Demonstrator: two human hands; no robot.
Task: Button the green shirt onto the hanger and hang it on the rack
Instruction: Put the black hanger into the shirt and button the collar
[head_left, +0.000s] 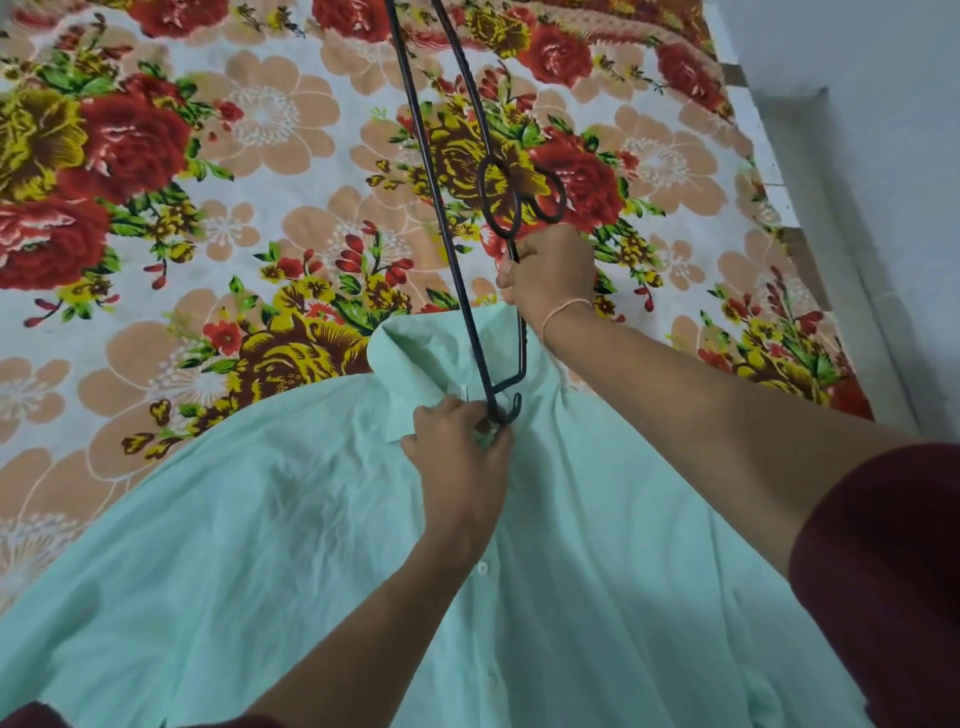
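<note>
A pale green shirt (270, 525) lies spread on the bed, collar away from me, its button placket running down the middle. A black metal hanger (452, 208) stands tilted above the collar, its long bars reaching up out of the frame. My right hand (550, 275) grips the hanger's stem just below its looped part. My left hand (462, 457) pinches the shirt fabric at the neck opening, right at the hanger's lower hooked end (501, 413). A white button (482, 568) shows below my left wrist.
The bed carries a floral sheet (208, 208) in red, yellow and peach. The bed's right edge (831, 291) runs diagonally beside a pale wall (883, 130). No rack is in view.
</note>
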